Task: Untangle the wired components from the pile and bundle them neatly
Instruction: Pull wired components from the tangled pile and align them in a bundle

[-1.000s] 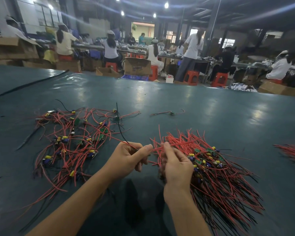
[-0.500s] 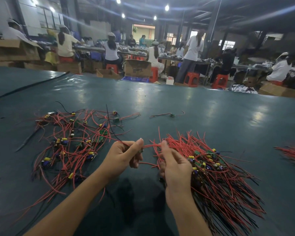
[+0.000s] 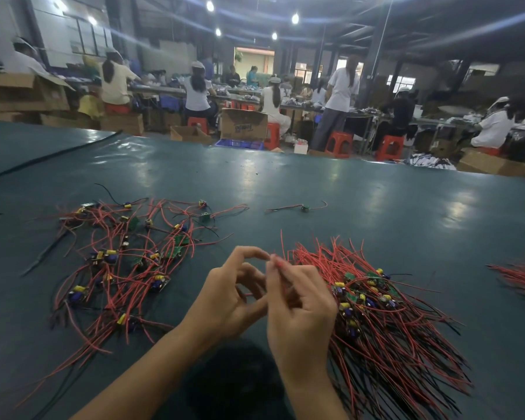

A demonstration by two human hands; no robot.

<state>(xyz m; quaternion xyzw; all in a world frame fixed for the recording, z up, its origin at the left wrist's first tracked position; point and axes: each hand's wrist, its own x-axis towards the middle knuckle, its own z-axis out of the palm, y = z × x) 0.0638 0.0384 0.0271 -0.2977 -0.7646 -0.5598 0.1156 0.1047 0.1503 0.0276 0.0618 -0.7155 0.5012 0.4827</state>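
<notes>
Red lead (image 3: 281, 263), pinched between fingertips of left hand (image 3: 231, 301) and right hand (image 3: 300, 313), should be drawn straight, then laid parallel on the bundle (image 3: 391, 328) at the near edge of the worktop (image 3: 376, 192), right of the pile (image 3: 125, 259).

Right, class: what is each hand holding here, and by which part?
The right hand pinches a red wire near its end. The left hand brings its fingertips to the same spot, but blur hides whether they grip.
</notes>
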